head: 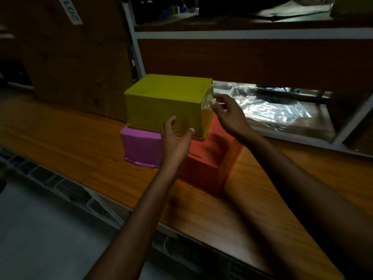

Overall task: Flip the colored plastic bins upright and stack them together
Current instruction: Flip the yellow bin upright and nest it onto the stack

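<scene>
Both forearms reached over wooden counter (84, 142); left hand (176, 138) spread wide, right hand (226, 114) loosely open, empty, closing on upturned yellow bin (161, 102) atop pink bin (141, 146) and orange bin (212, 158); first flip starting, I judged; next needed grip on both ends.

The pink bin (141, 147) and red bin (210, 158) are partly hidden under the yellow bin (167, 104); at 11 o'clock, the label (70, 11) is cropped.
</scene>
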### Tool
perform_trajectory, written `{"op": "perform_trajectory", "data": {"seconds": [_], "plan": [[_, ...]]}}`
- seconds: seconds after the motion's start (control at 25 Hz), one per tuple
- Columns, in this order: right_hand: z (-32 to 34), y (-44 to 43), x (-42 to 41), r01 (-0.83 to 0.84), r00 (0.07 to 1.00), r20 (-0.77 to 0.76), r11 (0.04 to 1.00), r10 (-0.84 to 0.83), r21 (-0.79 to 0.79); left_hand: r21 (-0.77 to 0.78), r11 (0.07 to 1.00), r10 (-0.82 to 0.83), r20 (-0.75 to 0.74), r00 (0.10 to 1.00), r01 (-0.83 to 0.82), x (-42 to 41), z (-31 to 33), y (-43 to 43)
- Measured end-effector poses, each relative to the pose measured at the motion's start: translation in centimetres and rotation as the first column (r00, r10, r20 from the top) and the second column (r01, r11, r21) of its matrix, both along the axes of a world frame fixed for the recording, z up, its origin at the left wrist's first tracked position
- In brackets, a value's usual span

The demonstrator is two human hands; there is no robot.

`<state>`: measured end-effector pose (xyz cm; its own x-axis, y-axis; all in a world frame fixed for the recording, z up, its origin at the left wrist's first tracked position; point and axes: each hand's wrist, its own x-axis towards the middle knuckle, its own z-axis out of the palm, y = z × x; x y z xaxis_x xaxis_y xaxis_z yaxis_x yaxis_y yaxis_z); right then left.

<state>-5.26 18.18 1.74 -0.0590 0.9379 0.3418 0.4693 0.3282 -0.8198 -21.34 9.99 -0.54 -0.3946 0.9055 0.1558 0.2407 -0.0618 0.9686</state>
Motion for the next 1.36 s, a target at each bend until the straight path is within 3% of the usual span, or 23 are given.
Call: {"op": "perform_trajectory", "data": {"seconds": [0.12, 0.32, 0.44, 0.56, 0.68, 0.8, 0.96, 1.08, 1.16, 1.24, 1.36], "plan": [[0.1, 6.3, -1.9, 0.075, 0.997, 0.013, 0.997, -0.075, -0.008, -0.046, 0.999, -0.004, -0.072, 0.997, 0.001, -0.7, 0.2, 4.3], [-2.4, 16.2, -2.4, 0.051, 0.991, -0.111, 0.973, -0.078, -0.226, -0.139, 0.99, -0.047, -0.093, 0.995, 0.034, 0.3, -0.7, 7.1], [-0.5, 14.3, -3.4, -0.102, 0.961, -0.276, 0.939, 0.008, -0.327, -0.154, 0.987, -0.06, -0.101, 0.993, 0.044, 0.9, -1.1, 7.5], [0.7, 12.6, -4.0, -0.145, 0.932, -0.363, 0.928, 0.011, -0.344, -0.123, 0.992, -0.017, -0.121, 0.993, 0.002, 1.2, -1.6, 7.5], [0.9, 10.9, -3.1, -0.162, 0.886, -0.464, 0.955, 0.029, -0.25, -0.043, 0.995, 0.087, -0.101, 0.991, -0.092, 0.8, -1.3, 6.6], [2.9, 8.0, -1.1, -0.19, 0.888, -0.448, 0.969, 0.101, -0.158, 0.137, 0.977, 0.162, 0.019, 0.987, -0.163, -0.8, 1.8, 4.7], [6.6, 3.9, 2.4, -0.307, 0.839, -0.472, 0.952, 0.272, 0.003, 0.241, 0.963, 0.063, 0.245, 0.967, -0.124, -4.7, 9.4, 3.5], [8.1, 1.3, 4.6, -0.312, 0.869, -0.351, 0.937, 0.348, 0.155, 0.251, 0.968, -0.106, 0.353, 0.93, 0.015, -5.8, 13.5, 2.4], [8.9, 0.3, 5.8, -0.177, 0.898, -0.358, 0.955, 0.255, 0.236, 0.3, 0.943, -0.22, 0.235, 0.947, 0.144, -4.8, 15.2, 1.0], [9.5, -0.2, 7.4, 0.007, 0.873, -0.471, 0.961, 0.129, 0.278, 0.35, 0.887, -0.354, 0.09, 0.931, 0.303, -2.6, 16.5, -0.8], [9.9, -0.8, 10.8, 0.202, 0.73, -0.68, 0.972, -0.069, 0.118, 0.356, 0.852, -0.332, -0.199, 0.922, 0.383, 1.2, 15.9, -3.4]]}}
